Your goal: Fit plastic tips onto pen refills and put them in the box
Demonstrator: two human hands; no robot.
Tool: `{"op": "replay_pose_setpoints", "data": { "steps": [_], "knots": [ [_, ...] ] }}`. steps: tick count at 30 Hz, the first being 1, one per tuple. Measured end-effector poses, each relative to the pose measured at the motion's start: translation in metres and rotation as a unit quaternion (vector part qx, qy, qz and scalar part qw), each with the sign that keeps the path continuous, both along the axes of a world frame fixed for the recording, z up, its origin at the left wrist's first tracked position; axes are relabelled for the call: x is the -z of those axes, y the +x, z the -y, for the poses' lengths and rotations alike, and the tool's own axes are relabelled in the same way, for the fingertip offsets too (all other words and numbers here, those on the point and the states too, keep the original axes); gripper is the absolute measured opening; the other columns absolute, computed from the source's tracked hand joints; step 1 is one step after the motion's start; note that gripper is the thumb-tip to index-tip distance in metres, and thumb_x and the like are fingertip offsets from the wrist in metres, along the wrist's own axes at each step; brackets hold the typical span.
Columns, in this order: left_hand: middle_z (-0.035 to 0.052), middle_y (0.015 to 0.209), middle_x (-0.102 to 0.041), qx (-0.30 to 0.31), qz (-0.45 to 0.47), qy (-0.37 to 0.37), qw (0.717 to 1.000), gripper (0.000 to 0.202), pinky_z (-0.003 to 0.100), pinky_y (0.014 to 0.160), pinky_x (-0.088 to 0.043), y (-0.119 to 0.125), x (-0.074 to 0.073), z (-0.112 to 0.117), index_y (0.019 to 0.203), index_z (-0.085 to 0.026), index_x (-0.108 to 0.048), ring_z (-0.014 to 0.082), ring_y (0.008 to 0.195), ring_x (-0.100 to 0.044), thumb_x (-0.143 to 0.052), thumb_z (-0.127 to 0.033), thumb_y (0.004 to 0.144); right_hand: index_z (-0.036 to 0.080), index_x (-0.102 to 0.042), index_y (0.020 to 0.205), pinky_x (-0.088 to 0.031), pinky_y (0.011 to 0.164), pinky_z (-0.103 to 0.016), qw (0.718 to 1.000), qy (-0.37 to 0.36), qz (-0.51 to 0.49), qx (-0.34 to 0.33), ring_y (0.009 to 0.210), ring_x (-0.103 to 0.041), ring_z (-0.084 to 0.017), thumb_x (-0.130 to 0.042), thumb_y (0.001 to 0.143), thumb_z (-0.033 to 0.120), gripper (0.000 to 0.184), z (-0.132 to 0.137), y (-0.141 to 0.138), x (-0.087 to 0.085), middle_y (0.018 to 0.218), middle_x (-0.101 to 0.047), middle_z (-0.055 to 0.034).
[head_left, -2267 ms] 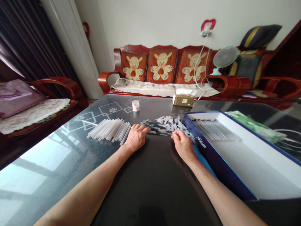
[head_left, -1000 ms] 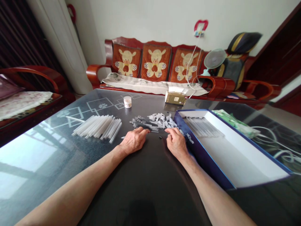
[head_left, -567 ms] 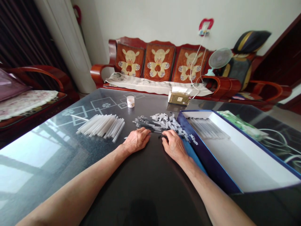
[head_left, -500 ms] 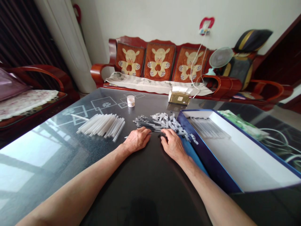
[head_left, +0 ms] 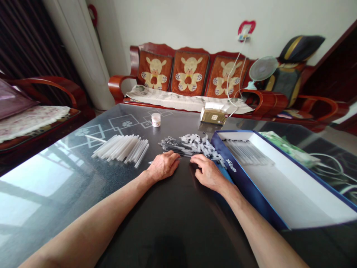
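Observation:
My left hand [head_left: 164, 165] rests on the table with its fingers closed around a slim pen barrel. Only the pale tip shows, left of the hand; the rest is hidden. My right hand [head_left: 208, 172] lies opposite, fingers pointing left and thumb apart, with nothing visible in it. Just beyond both hands are a heap of dark pen refills [head_left: 175, 145] with metallic tips and a heap of small whitish pen parts [head_left: 205, 144], some of them black. Translucent pen barrels [head_left: 121, 148] lie side by side to the left.
Right of my right hand stands a blue open box [head_left: 290, 193], with a row of clear pens [head_left: 247, 152] at its far end. A small round tub [head_left: 156, 120] and a tissue box [head_left: 214, 114] stand farther back. A green-white bag [head_left: 288, 147] and white cables [head_left: 329, 162] lie beyond the box.
My right hand has drawn slightly right and off the edge of the heap, its thumb shifting right. My left hand stays almost in place.

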State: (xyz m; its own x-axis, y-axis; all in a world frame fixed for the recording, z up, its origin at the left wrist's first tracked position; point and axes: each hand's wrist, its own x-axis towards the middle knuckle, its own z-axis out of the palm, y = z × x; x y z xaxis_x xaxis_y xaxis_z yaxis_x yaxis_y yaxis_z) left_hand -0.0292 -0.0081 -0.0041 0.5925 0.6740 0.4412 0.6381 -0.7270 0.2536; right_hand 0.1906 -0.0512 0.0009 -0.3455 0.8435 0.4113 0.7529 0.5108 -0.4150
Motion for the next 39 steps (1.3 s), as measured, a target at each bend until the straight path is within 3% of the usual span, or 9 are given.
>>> {"op": "replay_pose_setpoints", "data": {
  "steps": [7,13,17,20,23,29,39],
  "knots": [
    [0.0045,0.089,-0.062,0.003,0.001,0.001,1.000,0.023,0.024,0.074,-0.051,0.000,0.001,-0.001,0.105,-0.019,-0.061,0.0147,0.081,-0.063,-0.043,-0.030,0.095,0.017,-0.070,0.099,-0.054,0.085,-0.031,1.000,-0.005,-0.003,-0.010,0.097,-0.065,-0.017,-0.043,0.064,-0.003,0.048,-0.003,0.010,-0.001,0.112,-0.065,-0.0086],
    [0.0042,0.089,-0.062,0.004,0.003,0.003,1.000,0.023,0.024,0.073,-0.051,-0.001,0.001,0.000,0.105,-0.019,-0.061,0.0149,0.082,-0.063,-0.043,-0.030,0.095,0.018,-0.068,0.084,-0.052,0.083,-0.032,1.000,-0.001,0.005,-0.017,0.087,-0.064,-0.017,-0.048,0.077,0.006,0.025,-0.001,0.008,-0.006,0.096,-0.066,-0.0069],
    [0.0047,0.089,-0.062,0.016,0.014,0.010,1.000,0.024,0.024,0.074,-0.052,-0.001,0.002,0.000,0.106,-0.018,-0.060,0.0149,0.081,-0.063,-0.043,-0.030,0.095,0.020,-0.066,0.091,-0.053,0.081,-0.033,0.989,-0.014,-0.143,0.046,0.084,-0.065,-0.017,-0.051,0.083,0.018,0.016,-0.002,-0.007,0.001,0.090,-0.069,-0.0049],
    [0.0050,0.090,-0.063,0.035,0.021,0.015,0.999,0.026,0.024,0.075,-0.052,0.000,0.001,0.001,0.107,-0.018,-0.060,0.0146,0.082,-0.063,-0.041,-0.031,0.096,0.021,-0.064,0.096,-0.055,0.073,-0.030,0.949,-0.093,-0.295,0.063,0.080,-0.067,-0.017,-0.057,0.081,0.026,0.017,-0.003,-0.021,0.010,0.089,-0.072,-0.0035],
    [0.0050,0.090,-0.063,0.058,0.017,0.019,0.998,0.028,0.024,0.075,-0.052,0.001,0.001,0.002,0.110,-0.018,-0.059,0.0145,0.083,-0.064,-0.038,-0.032,0.097,0.019,-0.064,0.097,-0.055,0.072,-0.028,0.922,-0.139,-0.358,0.044,0.081,-0.068,-0.016,-0.061,0.077,0.027,0.022,-0.004,-0.028,0.017,0.090,-0.072,-0.0037],
    [0.0047,0.091,-0.063,0.066,0.006,0.017,0.998,0.028,0.025,0.075,-0.052,0.001,-0.001,0.004,0.110,-0.018,-0.059,0.0150,0.083,-0.063,-0.038,-0.031,0.097,0.020,-0.066,0.092,-0.054,0.073,-0.029,0.929,-0.146,-0.336,0.048,0.077,-0.067,-0.016,-0.060,0.077,0.029,0.019,-0.002,-0.028,0.017,0.085,-0.072,-0.0021],
    [0.0046,0.088,-0.061,0.058,-0.014,0.016,0.998,0.027,0.025,0.073,-0.052,0.002,-0.002,0.005,0.108,-0.018,-0.060,0.0155,0.081,-0.062,-0.039,-0.031,0.096,0.020,-0.067,0.087,-0.053,0.075,-0.029,0.963,-0.063,-0.258,0.053,0.078,-0.066,-0.016,-0.057,0.079,0.024,0.014,0.002,-0.032,0.006,0.088,-0.070,-0.0034]
  ]
}}
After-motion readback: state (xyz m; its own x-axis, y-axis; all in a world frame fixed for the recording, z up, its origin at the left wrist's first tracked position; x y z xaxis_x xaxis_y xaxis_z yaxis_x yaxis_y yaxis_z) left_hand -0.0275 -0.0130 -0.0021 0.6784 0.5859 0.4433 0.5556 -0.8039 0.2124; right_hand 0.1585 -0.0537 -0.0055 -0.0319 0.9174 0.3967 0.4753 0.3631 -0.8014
